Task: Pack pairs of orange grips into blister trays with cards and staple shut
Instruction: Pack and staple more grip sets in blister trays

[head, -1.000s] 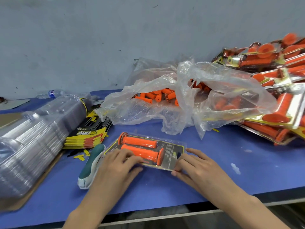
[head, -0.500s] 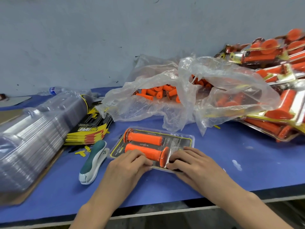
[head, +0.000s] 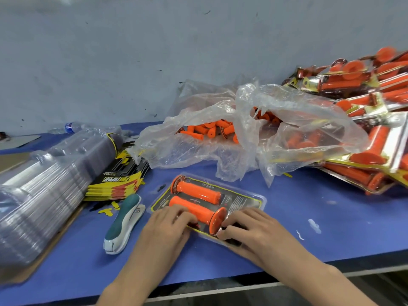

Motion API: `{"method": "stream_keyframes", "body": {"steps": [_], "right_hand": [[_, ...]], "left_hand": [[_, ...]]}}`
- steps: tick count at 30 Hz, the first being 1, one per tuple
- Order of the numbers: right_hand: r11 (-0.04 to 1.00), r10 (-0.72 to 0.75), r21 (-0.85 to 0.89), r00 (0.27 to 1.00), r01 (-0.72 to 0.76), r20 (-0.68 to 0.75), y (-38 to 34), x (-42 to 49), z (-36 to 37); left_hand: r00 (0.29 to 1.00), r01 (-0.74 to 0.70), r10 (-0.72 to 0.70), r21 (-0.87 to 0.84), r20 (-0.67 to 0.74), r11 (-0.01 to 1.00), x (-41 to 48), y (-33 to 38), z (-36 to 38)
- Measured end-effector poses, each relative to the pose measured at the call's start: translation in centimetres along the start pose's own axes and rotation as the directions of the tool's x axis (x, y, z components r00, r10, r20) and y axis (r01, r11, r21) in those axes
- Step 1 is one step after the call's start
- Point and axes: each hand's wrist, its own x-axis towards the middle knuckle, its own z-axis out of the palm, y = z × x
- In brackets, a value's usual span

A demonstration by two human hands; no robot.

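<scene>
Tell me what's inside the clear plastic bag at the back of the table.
Loose orange grips show at the opening of the bag, and a few more show dimly through the plastic on its right side. Crumpled folds cover the rest, so the full number cannot be seen.

On the stack of yellow-and-black printed cards [head: 114,182], a bold white logo is reading "PROTAPER", upside down to camera, with a smaller "SYNERGY" beside it. The black card [head: 242,199] inside the clear plastic blister tray [head: 264,202] is carrying white print too small to read. The blue label [head: 68,127] on the clear plastic water bottle [head: 82,126] is showing blurred, unreadable.
</scene>
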Motion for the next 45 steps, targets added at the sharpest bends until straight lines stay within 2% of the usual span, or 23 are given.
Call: {"method": "stream_keyframes", "body": {"steps": [4,7,9,12,18,22,25,29,31,35,39,41,42,44,45], "right_hand": [[0.997,-0.026,-0.075,0.999,0.029,0.035,1.0,-0.1,-0.4],[0.980,0.108,-0.174,0.992,-0.096,0.062,3.0,-0.8,-1.3],[0.970,0.139,-0.213,0.987,-0.119,0.080,4.0,-1.0,-1.7],[0.955,0.092,-0.285,0.995,-0.080,0.031,4.8,-1.1,-1.9],[0.928,0.136,-0.351,0.991,-0.125,0.007,5.4,-1.1,-2.5],[0.911,0.142,-0.383,0.988,-0.153,-0.057,4.9,-0.9,-2.4],[0.933,0.111,-0.332,0.990,-0.135,-0.091,3.6,-0.7,-2.1],[0.981,-0.062,-0.183,0.998,0.062,0.006,1.4,-0.5,-2.0],[0.986,-0.105,-0.123,0.993,0.109,0.046,0.3,-0.5,-1.9],[0.993,-0.106,-0.048,0.992,0.109,0.066,-0.4,-0.8,-1.3],[0.996,-0.078,-0.030,0.992,0.081,0.094,0.1,-0.7,-1.6],[0.994,-0.097,-0.035,0.990,0.101,0.105,0.0,-0.4,-2.0],[0.994,-0.101,-0.039,0.989,0.106,0.111,-0.1,-0.3,-2.1],[0.993,-0.107,-0.043,0.987,0.113,0.118,-0.1,-0.2,-2.0],[0.993,-0.107,-0.044,0.987,0.113,0.120,-0.2,-0.3,-2.0]], "left_hand": [[1.000,-0.005,0.005,-0.061,0.000,0.998,0.2,-0.3,-0.3],[0.999,0.023,-0.019,-0.128,0.032,0.992,0.1,-1.1,-0.7],[0.999,0.010,-0.005,-0.143,0.035,0.990,0.0,-1.3,-0.8],[0.999,-0.007,0.012,-0.149,0.038,0.989,0.1,-1.7,-1.0],[0.996,0.002,0.013,-0.171,0.085,0.985,0.3,-1.5,-1.3],[0.998,-0.004,0.013,-0.153,0.063,0.988,0.4,-0.9,-1.2],[0.999,0.000,0.007,-0.131,0.050,0.991,0.4,-0.7,-1.4],[0.999,0.001,0.004,-0.121,0.045,0.993,0.7,-0.8,-1.6],[1.000,-0.002,0.005,-0.108,0.030,0.994,0.7,-0.9,-1.5],[0.997,0.050,-0.042,-0.151,0.060,0.987,0.7,-1.1,-1.1],[0.997,-0.005,0.018,-0.181,0.073,0.983,0.1,-2.0,-1.2],[0.996,0.079,-0.084,-0.132,-0.033,0.988,-0.2,-2.8,-1.6],[0.977,0.174,-0.183,-0.089,-0.111,0.981,-0.3,-3.2,-1.9],[0.878,0.439,-0.427,0.011,-0.216,0.898,-0.3,-4.1,-2.4],[0.810,0.572,-0.554,0.048,-0.191,0.819,-0.4,-4.7,-2.4]]}}
